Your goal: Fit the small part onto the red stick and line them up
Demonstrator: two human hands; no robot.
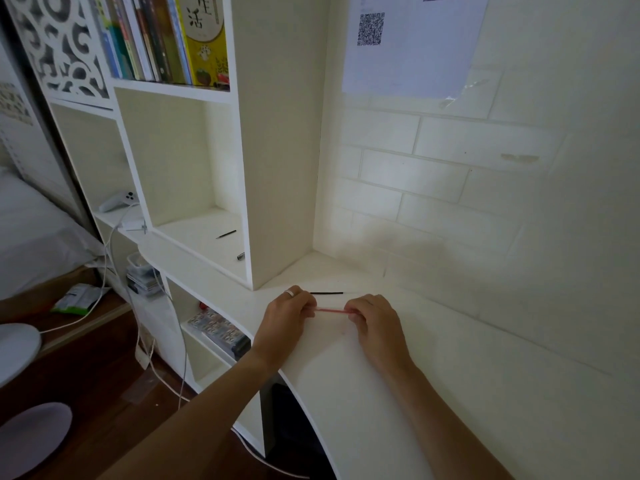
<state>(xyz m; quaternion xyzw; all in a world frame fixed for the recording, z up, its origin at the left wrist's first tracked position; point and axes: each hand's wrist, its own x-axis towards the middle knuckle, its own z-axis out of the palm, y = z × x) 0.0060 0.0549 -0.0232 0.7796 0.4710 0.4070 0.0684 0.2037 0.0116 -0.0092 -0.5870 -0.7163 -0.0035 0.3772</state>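
The left hand [289,315] and right hand [372,318] each pinch one end of a thin pink stick [330,310], held level just above the white desk [450,393]; a black stick [326,293] lies at twelve o'clock of it, just beside; a ring [289,293] sits on the left hand.

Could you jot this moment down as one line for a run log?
left hand: pinches one end of pink stick | right hand: pinches other end | stick: level, above white desk | black stick: on desk beyond hands
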